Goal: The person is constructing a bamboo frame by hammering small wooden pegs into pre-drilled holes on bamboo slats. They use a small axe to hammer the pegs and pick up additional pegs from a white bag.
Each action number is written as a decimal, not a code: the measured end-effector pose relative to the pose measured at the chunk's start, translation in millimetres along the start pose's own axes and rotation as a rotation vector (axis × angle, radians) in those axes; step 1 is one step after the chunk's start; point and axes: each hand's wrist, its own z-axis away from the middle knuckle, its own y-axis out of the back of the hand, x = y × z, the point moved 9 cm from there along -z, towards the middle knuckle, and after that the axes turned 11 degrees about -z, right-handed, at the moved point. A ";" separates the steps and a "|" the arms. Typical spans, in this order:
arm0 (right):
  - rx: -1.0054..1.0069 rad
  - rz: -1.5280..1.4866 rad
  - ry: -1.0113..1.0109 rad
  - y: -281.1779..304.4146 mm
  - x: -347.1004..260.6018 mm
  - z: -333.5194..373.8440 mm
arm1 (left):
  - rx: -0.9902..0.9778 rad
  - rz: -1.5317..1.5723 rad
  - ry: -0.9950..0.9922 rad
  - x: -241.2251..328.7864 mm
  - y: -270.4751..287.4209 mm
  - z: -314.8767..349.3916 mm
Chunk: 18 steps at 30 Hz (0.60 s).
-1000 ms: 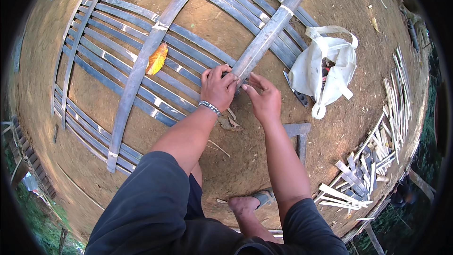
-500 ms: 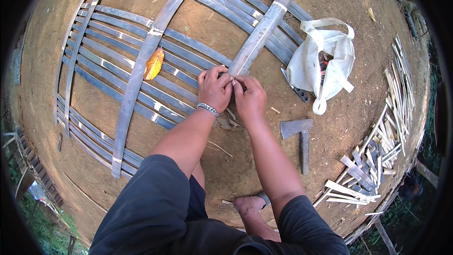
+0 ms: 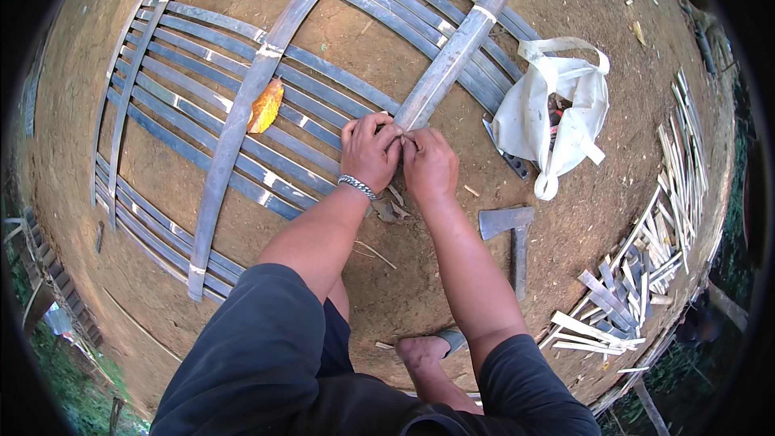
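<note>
While dark slats [image 3: 218, 18] lie side by side on the bare ground, the left crossbar [image 3: 230, 133] runs over them, perhaps to hold them evenly spaced. A yellow leaf [image 3: 266, 105] rests beside it. Next comes the left hand [image 3: 370, 153], fingers bent inward at the near end of the right crossbar [image 3: 448, 64], likely steadying it. Against it sits the right hand [image 3: 429, 165], its thumb and fingers drawn in toward that same end, probably so both can work on one small spot. Whatever lies between the fingertips is hidden, so I cannot tell how tightly either has closed. Farther right, a hatchet [image 3: 504, 220] and a white bag [image 3: 517, 121] lie apparently within easy reach, and cut strips [image 3: 609, 303] are heaped aside, seemingly out of the way.
</note>
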 end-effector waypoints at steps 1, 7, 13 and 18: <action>-0.007 0.005 -0.009 -0.7 1.8 0.0 | 0.000 0.003 -0.003 0.3 0.0 0.0; 0.061 -0.108 -0.057 19.5 12.1 9.2 | -0.005 0.028 -0.002 3.7 1.3 -1.1; 0.210 -0.083 -0.208 77.3 62.0 81.5 | 0.001 0.024 -0.002 2.4 3.9 -0.1; 0.217 -0.016 -0.289 104.6 112.6 146.8 | 0.017 0.047 -0.014 5.5 5.0 -1.0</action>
